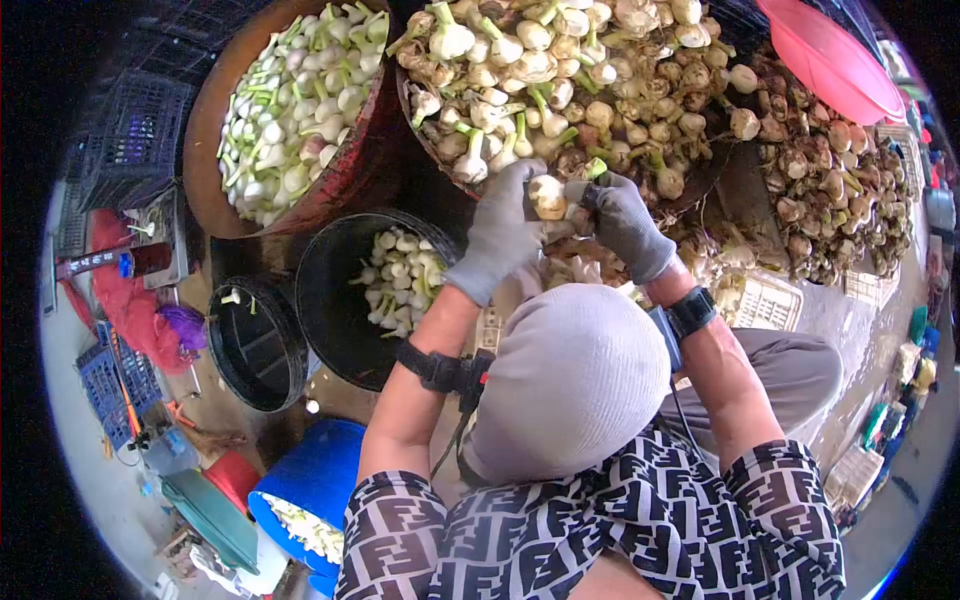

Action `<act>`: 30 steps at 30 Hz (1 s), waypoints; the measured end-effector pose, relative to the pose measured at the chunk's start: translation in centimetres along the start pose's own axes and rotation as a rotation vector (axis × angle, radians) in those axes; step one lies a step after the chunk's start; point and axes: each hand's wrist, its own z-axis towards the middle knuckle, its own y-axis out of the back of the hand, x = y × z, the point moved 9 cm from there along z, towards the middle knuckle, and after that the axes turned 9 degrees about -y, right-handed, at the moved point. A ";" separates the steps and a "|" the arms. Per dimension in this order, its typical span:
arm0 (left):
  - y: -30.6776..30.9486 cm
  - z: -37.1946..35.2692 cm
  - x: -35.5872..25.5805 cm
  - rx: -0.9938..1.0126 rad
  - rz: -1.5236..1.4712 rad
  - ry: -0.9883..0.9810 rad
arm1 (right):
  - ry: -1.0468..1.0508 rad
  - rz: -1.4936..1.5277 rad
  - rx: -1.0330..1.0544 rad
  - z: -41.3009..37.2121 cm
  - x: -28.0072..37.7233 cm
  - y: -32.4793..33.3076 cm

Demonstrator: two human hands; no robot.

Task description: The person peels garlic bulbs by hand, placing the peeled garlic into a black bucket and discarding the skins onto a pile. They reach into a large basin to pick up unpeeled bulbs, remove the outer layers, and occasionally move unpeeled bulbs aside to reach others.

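Observation:
My left hand, in a grey glove, is closed around a garlic bulb at the near edge of a large heap of untrimmed garlic. Close beside it, my right hand, also gloved in grey, has its fingers curled around a small dark object that I cannot make out. A green garlic stem shows just beyond the right fingers. Loose skins and roots lie beneath both hands. My raised knee in grey cloth is just nearer than the hands.
A rusty red drum of clean white garlic stands at the far left. Nearer are a black bucket with trimmed bulbs, a smaller black tub and a blue barrel. At the right are darker garlic and a pink basin.

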 end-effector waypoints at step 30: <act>-4.9 -2.4 2.5 0.201 -1.710 0.674 | -0.099 0.420 0.270 -0.4 -0.8 -1.1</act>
